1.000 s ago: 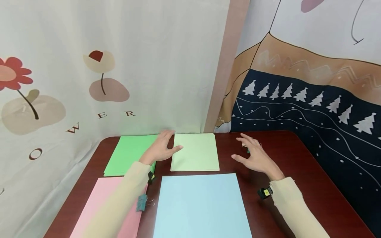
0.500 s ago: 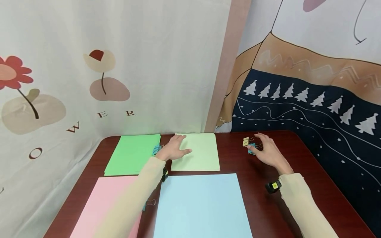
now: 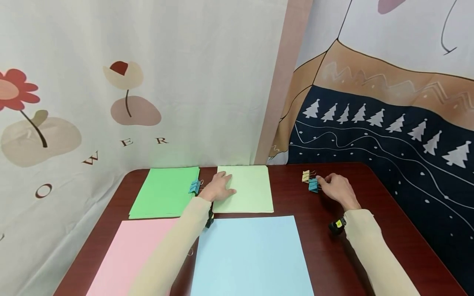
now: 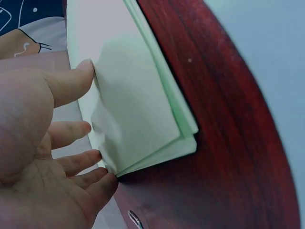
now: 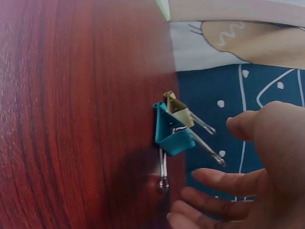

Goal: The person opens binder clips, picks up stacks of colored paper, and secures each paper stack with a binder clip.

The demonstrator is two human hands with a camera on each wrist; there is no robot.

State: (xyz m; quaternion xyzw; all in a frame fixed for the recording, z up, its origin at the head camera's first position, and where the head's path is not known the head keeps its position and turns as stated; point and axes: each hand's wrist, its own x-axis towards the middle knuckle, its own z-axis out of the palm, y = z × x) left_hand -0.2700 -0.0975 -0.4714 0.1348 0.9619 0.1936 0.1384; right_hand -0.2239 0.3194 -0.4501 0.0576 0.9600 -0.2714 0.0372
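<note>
My left hand [image 3: 218, 188] rests over the left side of a small stack of pale green paper [image 3: 253, 189], fingers spread. In the left wrist view its thumb [image 4: 78, 81] lies at the top sheet and the other fingertips touch the slightly buckled edge. The right hand [image 3: 338, 189] is beside a blue binder clip [image 3: 313, 185], fingertips close to its wire handles. From the right wrist, the thumb and fingers stand apart around the handles, with nothing between them. A yellow binder clip [image 3: 305, 176] stands right behind the blue one.
Bright green paper [image 3: 163, 193] with a blue binder clip [image 3: 194, 186] on its right edge lies at the back left. Pink paper [image 3: 126, 250] is in front of it, partly under the left sleeve. A large light blue sheet [image 3: 252, 255] lies front centre on the dark red table [image 3: 374, 197].
My left hand has moved right from between the green stacks onto the pale green paper, uncovering the clip on the bright green one. The right hand has shifted right, its fingers drawing in beside the blue clip.
</note>
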